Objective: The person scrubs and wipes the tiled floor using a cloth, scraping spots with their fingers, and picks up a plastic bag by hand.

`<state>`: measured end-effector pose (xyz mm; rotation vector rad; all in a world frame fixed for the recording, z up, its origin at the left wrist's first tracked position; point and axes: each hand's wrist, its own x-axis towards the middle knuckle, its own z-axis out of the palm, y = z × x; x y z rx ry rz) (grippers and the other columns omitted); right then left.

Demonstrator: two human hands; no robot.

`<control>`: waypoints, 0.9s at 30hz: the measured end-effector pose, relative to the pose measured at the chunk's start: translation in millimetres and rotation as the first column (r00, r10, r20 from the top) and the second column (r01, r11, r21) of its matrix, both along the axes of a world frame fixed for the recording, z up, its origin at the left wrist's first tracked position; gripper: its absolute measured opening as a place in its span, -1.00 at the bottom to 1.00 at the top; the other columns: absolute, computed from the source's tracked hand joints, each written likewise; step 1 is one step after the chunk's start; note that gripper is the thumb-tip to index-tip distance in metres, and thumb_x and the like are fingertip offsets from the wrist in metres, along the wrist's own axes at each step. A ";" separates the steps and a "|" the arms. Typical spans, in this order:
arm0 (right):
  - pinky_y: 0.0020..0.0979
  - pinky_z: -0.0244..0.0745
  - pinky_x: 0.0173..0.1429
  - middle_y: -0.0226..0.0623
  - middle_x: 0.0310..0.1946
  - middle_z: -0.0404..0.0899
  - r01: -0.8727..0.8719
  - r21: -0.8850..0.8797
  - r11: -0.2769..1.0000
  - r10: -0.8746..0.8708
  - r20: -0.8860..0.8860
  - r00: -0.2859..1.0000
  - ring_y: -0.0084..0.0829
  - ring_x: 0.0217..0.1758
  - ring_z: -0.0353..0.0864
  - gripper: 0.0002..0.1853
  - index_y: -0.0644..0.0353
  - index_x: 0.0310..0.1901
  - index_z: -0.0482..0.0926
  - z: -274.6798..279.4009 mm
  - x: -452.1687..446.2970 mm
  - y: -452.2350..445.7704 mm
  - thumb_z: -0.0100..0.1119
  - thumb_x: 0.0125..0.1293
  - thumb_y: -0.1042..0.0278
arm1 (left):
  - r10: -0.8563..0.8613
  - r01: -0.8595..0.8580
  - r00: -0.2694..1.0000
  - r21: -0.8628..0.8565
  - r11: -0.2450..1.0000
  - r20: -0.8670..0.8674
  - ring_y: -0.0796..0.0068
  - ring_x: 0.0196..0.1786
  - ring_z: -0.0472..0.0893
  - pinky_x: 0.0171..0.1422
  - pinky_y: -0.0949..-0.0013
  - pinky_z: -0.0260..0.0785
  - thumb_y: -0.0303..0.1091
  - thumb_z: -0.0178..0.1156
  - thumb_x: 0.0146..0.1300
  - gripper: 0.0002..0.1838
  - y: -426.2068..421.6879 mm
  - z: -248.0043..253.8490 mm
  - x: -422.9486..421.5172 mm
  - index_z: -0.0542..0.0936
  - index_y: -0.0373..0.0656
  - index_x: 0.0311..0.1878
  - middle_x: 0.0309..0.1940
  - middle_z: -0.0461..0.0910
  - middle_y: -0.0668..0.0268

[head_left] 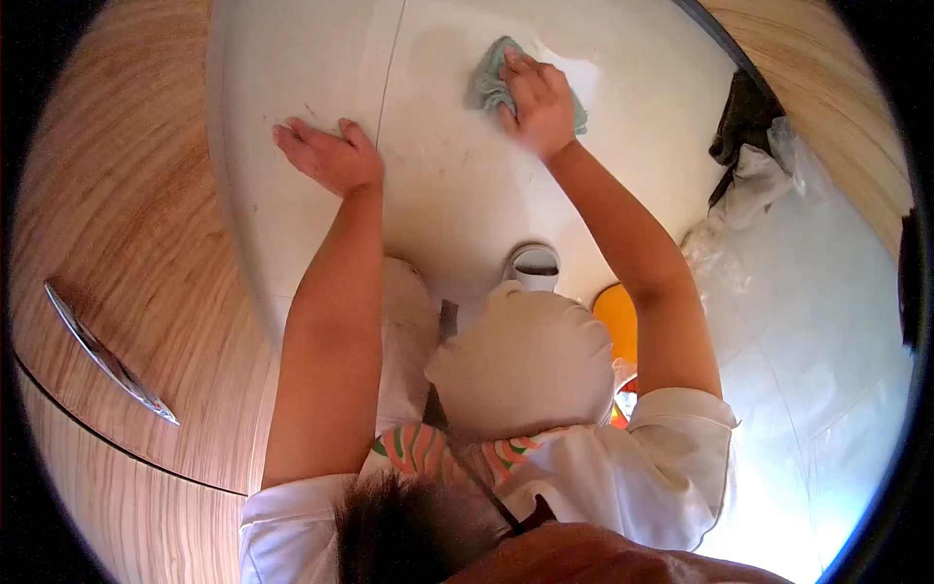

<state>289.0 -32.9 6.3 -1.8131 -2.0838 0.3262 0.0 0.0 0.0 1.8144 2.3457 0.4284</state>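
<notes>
My right hand [542, 105] presses a crumpled grey-green cloth [494, 73] onto the pale tiled floor [448, 185], its fingers bent over the fabric. Around the cloth the floor has a bright sheen. Off to the left, my left hand [334, 159] is held low over the same floor with its fingers apart and nothing in it. Whether its fingertips touch the tile I cannot tell. Small dark specks lie by those fingers, and faint smudges mark the tile between both hands.
A wooden cabinet front [126, 195] with a metal handle [107, 355] lines the left side. Dark fabric [742, 122], a pale cloth [754, 182] and clear plastic [798, 161] lie at the right. A light-coloured shoe [534, 263] and an orange item [617, 316] are near my knees.
</notes>
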 end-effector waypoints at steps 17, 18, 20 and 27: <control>-0.21 0.65 -0.08 -0.27 -0.15 0.67 0.243 -0.008 0.970 -0.240 0.146 0.960 -0.17 -0.14 0.67 -0.62 0.09 0.17 0.67 23.1 41.5 41.9 0.10 0.33 0.43 | 0.012 -0.012 1.000 0.051 0.999 0.002 -0.23 0.61 0.02 0.67 -0.09 -0.17 -0.12 0.10 0.30 -0.16 3.7 -3.8 0.1 0.17 -0.54 0.50 0.55 0.02 -0.31; -0.21 0.64 -0.08 -0.26 -0.16 0.67 0.253 -0.002 0.968 -0.250 0.136 0.959 -0.17 -0.15 0.67 -0.62 0.08 0.16 0.68 23.5 40.5 42.7 0.09 0.33 0.44 | 0.012 -0.012 1.000 0.044 0.999 0.002 -0.23 0.61 0.02 0.67 -0.09 -0.17 -0.13 0.11 0.29 -0.16 3.8 -2.5 0.4 0.17 -0.54 0.50 0.55 0.01 -0.31; -0.20 0.64 -0.09 -0.26 -0.16 0.67 0.270 -0.009 0.963 -0.266 0.142 0.953 -0.16 -0.16 0.67 -0.63 0.10 0.14 0.69 21.6 37.2 40.8 0.09 0.34 0.46 | 0.013 -0.013 1.000 0.034 0.999 0.001 -0.22 0.61 0.01 0.67 -0.09 -0.17 -0.14 0.11 0.29 -0.16 4.8 0.0 1.0 0.16 -0.55 0.50 0.55 0.01 -0.31; -0.18 0.62 -0.12 -0.23 -0.16 0.66 0.309 -0.107 0.945 -0.289 0.169 0.942 -0.10 -0.18 0.67 -0.65 0.09 0.12 0.69 26.2 36.5 44.7 0.09 0.34 0.46 | -0.013 0.015 0.999 0.051 0.999 -0.039 -0.22 0.62 -0.01 0.68 -0.10 -0.20 -0.13 0.11 0.31 -0.14 2.9 -5.4 -1.7 0.13 -0.54 0.51 0.56 0.00 -0.31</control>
